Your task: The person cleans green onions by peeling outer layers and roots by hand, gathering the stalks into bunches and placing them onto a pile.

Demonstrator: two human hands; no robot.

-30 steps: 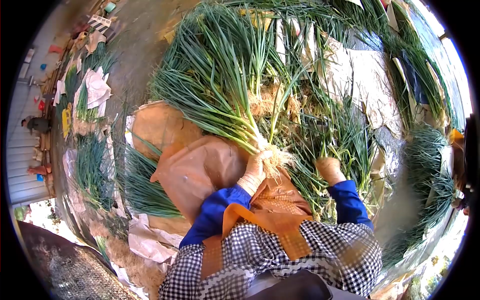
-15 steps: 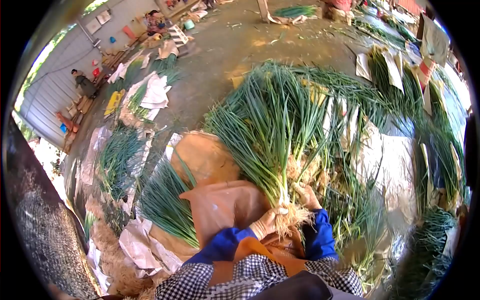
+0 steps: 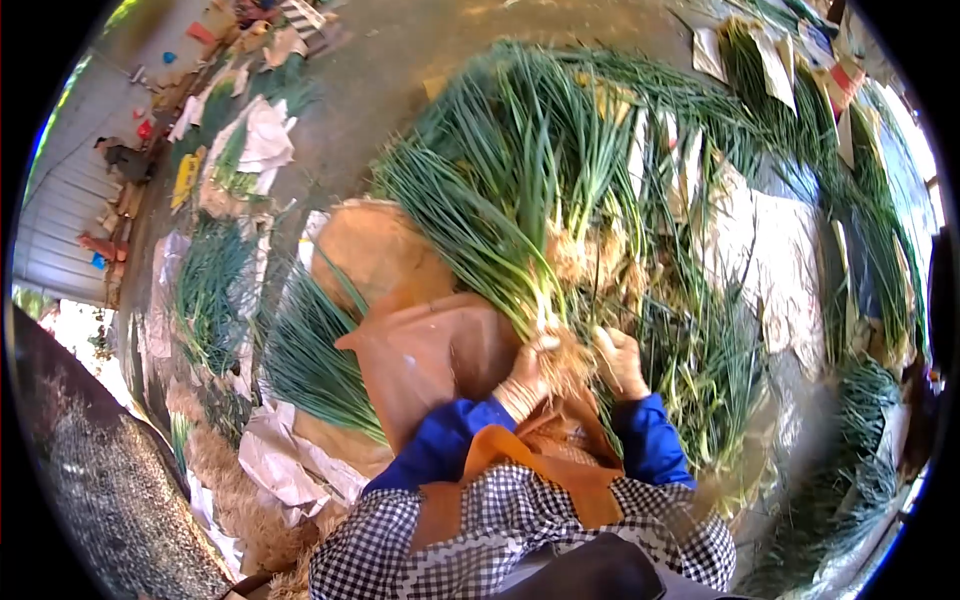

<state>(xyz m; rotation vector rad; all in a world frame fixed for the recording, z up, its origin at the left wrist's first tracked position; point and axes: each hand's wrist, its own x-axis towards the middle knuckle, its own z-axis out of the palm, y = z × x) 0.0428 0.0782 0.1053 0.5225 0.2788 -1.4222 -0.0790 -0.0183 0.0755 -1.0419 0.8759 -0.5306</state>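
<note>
My left hand (image 3: 527, 378) is closed round the base of a bunch of green onions (image 3: 530, 285), just by its pale stringy roots (image 3: 566, 362). The green leaves of the bunch fan up and to the left over the larger heap of green onions (image 3: 590, 140). To the right of the roots, my right hand (image 3: 621, 364) is closed, a small gap away from them. Whatever its fingers pinch is too small to make out. Under the bunch, a brown apron (image 3: 430, 350) covers my lap.
Another stack of green onions (image 3: 318, 355) lies left of the apron. Cut roots (image 3: 235, 490) are piled at the lower left. White sacking (image 3: 775, 260) and loose leaves (image 3: 710, 370) spread on the right. A dark mesh-like surface (image 3: 120, 480) borders the left edge.
My right hand has come away from the bunch's stems, a little to the right. The left hand keeps hold at the roots. The camera view has tilted further down.
</note>
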